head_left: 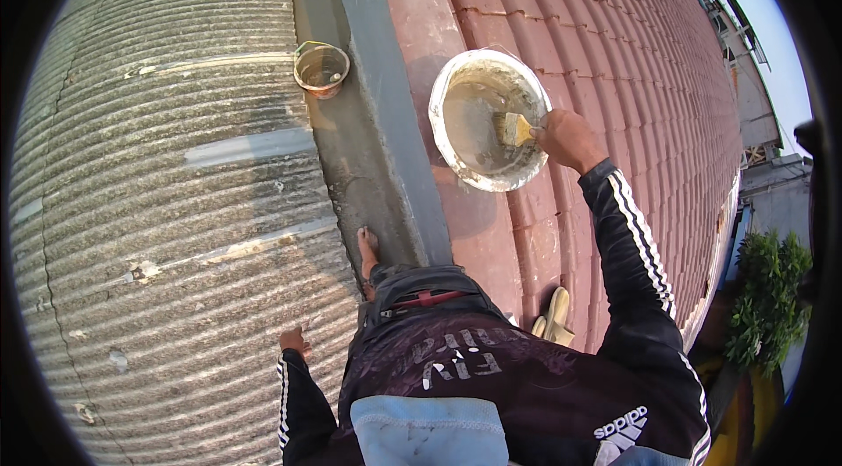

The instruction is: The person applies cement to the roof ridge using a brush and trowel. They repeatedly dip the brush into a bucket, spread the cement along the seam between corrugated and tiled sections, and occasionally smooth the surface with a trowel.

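Note:
My right hand [570, 141] is closed around the handle of a wide paintbrush [517, 129]. The brush's bristles dip into grey slurry inside a white bucket [441, 128], whose rim is smeared with the same grey. That bucket stands on the reddish roof tiles, right of the gutter. Down by my left side, my left hand [296, 340] hangs over the corrugated sheets with nothing visible in it; its fingers are small in view and look loosely apart. A smaller bucket [321, 90] with a thin handle and some contents sits farther up in the gutter.
Grey corrugated roofing [175, 229] covers the left side. Between it and the red tiled roof [596, 53] runs a cement gutter [351, 159] with a grey-coated edge [386, 71]. My bare foot [367, 244] stands in the gutter. Sandals [557, 317] lie on the tiles; a tree [767, 290] rises beyond the roof edge.

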